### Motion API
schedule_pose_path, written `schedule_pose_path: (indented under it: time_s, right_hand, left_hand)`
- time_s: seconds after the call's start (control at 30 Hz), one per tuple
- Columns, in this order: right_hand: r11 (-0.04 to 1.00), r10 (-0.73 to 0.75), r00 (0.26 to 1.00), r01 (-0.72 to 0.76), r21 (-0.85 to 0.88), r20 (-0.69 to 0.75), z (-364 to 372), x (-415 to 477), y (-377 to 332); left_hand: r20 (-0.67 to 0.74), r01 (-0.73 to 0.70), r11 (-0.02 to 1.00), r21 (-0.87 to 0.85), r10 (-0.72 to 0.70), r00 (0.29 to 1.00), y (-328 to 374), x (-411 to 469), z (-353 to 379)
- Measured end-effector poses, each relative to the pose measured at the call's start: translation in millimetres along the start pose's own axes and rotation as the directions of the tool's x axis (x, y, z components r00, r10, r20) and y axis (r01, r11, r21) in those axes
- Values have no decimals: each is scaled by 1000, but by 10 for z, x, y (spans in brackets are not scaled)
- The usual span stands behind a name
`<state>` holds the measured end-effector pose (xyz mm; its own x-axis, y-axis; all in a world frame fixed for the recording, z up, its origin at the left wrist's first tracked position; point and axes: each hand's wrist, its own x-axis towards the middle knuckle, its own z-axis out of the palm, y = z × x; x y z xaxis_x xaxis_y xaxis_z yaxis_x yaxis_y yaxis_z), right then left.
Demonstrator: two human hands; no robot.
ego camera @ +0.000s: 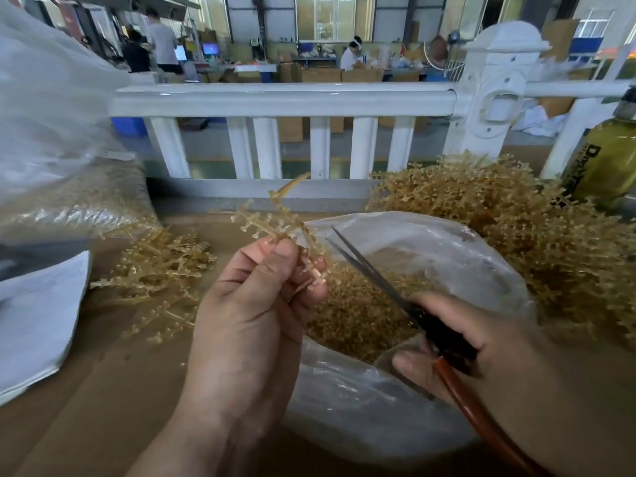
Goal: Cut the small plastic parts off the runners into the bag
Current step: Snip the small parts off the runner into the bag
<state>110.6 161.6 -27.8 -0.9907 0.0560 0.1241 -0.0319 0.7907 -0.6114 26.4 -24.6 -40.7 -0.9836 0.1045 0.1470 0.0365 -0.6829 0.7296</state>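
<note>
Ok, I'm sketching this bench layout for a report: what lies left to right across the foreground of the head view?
White sheets → small runner pile → left hand pinching a runner → scissors → right hand → bottle.

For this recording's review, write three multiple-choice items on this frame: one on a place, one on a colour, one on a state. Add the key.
1. Where, relative to the bag nearest the hands, is the biggest pile of runners?
A) inside it B) to its right C) under it
2. What colour is the railing?
A) white B) blue C) black
3. How is that bag's mouth?
A) tied shut B) folded flat C) open

Key:
1 B, the pile lies on the table right of the bag.
2 A, its rail and posts are white.
3 C, cut parts show inside, while the left hand holds a runner by the rim and the right hand holds scissors.
</note>
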Motion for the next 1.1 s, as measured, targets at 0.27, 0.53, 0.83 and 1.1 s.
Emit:
schedule_pose_path:
  time_s: [0.27,0.53,0.83,1.1]
  right_hand:
    - [998,-9,996,14,-57,87,28,-11,-32]
    - [998,-27,996,32,-62,86,30,-3,-64]
    - [995,-68,996,72,-71,59,11,-8,-32]
    - [992,-104,994,107,-62,45,11,-4,-5]
  left_hand:
    - [-24,-82,996,27,82,996,11,14,-25]
    - [-7,-75,996,55,76,997,1,-10,-12]
    - [15,-100,987,129,99,995,-55,-23,-5]
    - [32,-72,990,125,68,997,-48,-34,2]
